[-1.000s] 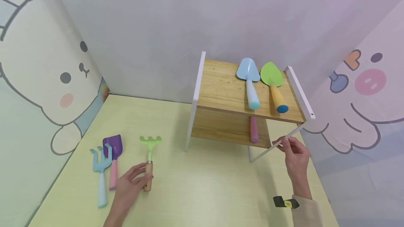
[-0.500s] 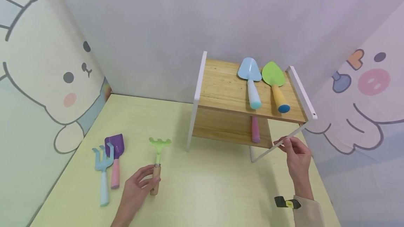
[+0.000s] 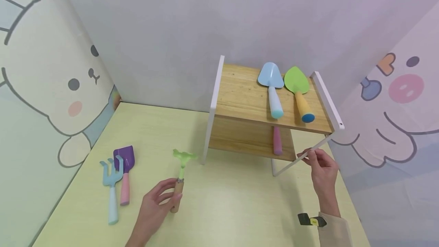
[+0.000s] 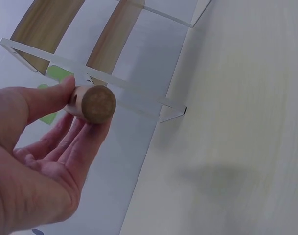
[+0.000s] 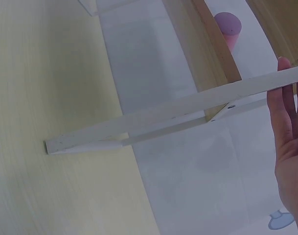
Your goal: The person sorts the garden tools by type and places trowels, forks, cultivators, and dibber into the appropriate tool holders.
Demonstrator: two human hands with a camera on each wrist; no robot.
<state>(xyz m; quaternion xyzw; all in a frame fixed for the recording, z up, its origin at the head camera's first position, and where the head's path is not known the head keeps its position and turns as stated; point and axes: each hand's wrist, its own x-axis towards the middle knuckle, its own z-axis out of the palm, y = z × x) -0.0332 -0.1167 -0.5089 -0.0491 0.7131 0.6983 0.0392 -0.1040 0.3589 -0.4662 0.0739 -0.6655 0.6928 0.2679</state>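
My left hand (image 3: 154, 205) pinches a small hand rake (image 3: 178, 191) by its wooden handle, between thumb and fingers. Its light green tined head points away, toward the shelf. In the left wrist view the round butt of the rake handle (image 4: 99, 104) faces the camera, raised over the table. On the right, my right hand (image 3: 323, 172) grips the white side frame of a two-tier wooden shelf (image 3: 240, 94). The right wrist view has those fingers (image 5: 282, 112) around the white bar (image 5: 188, 101). A light blue trowel (image 3: 271, 77) and a green trowel (image 3: 297, 81) with yellow handle lie on the top board.
On the lower board a pink handle (image 3: 277, 142) sticks out, its far end hidden beneath the top board. At the table's left lie a light blue hand fork (image 3: 112, 180) and a purple shovel (image 3: 127, 159) with pink handle, partly overlapping. Walls enclose the back and sides.
My left hand has carried the rake to the right, closer to the shelf, and the rake's head has tilted. My right hand stays on the shelf frame.
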